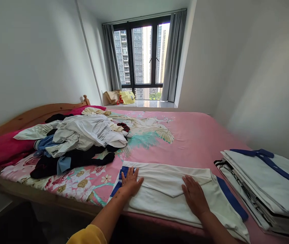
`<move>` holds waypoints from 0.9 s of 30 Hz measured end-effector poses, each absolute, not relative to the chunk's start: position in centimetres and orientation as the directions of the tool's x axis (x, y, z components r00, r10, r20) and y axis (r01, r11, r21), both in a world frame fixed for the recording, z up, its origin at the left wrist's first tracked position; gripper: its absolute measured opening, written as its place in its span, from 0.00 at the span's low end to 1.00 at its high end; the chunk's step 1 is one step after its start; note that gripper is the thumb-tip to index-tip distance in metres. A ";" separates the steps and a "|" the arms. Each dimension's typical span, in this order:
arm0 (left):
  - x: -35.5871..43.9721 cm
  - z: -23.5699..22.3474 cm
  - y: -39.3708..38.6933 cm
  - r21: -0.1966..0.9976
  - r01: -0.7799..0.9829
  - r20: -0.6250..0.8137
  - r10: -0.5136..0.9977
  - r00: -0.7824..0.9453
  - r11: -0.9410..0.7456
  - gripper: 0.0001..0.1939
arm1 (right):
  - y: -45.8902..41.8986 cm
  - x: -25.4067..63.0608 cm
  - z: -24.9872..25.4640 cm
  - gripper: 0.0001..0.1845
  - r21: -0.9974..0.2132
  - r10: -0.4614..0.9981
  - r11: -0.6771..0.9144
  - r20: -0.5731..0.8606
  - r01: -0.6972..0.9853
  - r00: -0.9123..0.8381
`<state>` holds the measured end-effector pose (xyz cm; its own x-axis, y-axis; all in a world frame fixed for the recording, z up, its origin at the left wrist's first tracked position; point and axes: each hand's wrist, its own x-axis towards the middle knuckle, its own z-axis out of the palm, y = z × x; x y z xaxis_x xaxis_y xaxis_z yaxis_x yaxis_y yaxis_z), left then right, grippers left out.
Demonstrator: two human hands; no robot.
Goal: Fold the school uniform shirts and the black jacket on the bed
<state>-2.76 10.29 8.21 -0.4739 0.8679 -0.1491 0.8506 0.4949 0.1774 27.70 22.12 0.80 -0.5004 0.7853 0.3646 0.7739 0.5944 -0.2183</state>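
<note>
Left grip [131,182], right grip [195,197], fingers spread, white garment [163,184] lying beneath both

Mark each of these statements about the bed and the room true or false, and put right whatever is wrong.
1. The left hand rests on a white garment with blue parts. True.
2. The right hand is raised to the window. False: it rests on the same white garment.
3. A jumbled heap of clothes lies on the bed near the wooden headboard. True.
4. The stack of folded clothes lies to the left of the white garment. False: it lies to the right.
5. The gray curtains hang at the sides, leaving the window's middle uncovered. True.
</note>
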 end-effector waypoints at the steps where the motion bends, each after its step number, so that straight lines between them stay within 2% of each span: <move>1: -2.9 8.5 10.4 0.174 0.850 -0.141 0.867 -0.479 0.498 0.32 | 22.2 27.7 0.8 0.29 -0.226 0.785 0.595 0.368 0.771 -0.498; 5: -3.2 8.7 10.5 0.120 0.886 -0.032 0.894 -0.448 0.448 0.29 | 22.2 27.6 1.5 0.26 -0.258 0.803 0.573 0.367 0.778 -0.470; 8: -3.4 7.7 10.5 0.106 0.883 -0.041 0.889 -0.456 0.458 0.30 | 22.0 27.5 2.5 0.25 -0.262 0.815 0.554 0.366 0.790 -0.450; 14: -4.3 5.6 11.1 0.067 0.891 0.038 0.891 -0.453 0.450 0.29 | 21.9 27.3 3.9 0.25 -0.276 0.845 0.501 0.361 0.820 -0.394; 18: -4.3 6.1 11.4 0.034 0.878 0.036 0.877 -0.478 0.477 0.28 | 21.8 27.3 3.6 0.29 -0.289 0.882 0.389 0.390 0.875 -0.264; 21: -3.4 7.1 12.1 -0.025 0.863 0.043 0.863 -0.503 0.505 0.27 | 22.0 27.2 3.0 0.29 -0.311 0.876 0.378 0.426 0.872 -0.228; 25: -0.9 8.3 13.2 -0.017 0.940 0.115 0.934 -0.338 0.342 0.24 | 22.5 27.9 2.6 0.25 -0.406 0.847 0.422 0.495 0.811 -0.193; 27: -0.2 8.5 13.4 0.004 0.948 0.116 0.941 -0.317 0.319 0.24 | 22.7 28.4 2.7 0.24 -0.464 0.835 0.450 0.522 0.763 -0.175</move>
<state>-0.24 13.35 8.50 -0.3170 0.9414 0.1156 0.9479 0.3187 0.0040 28.42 22.66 2.75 -0.1749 0.8346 0.5223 0.7629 0.4502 -0.4640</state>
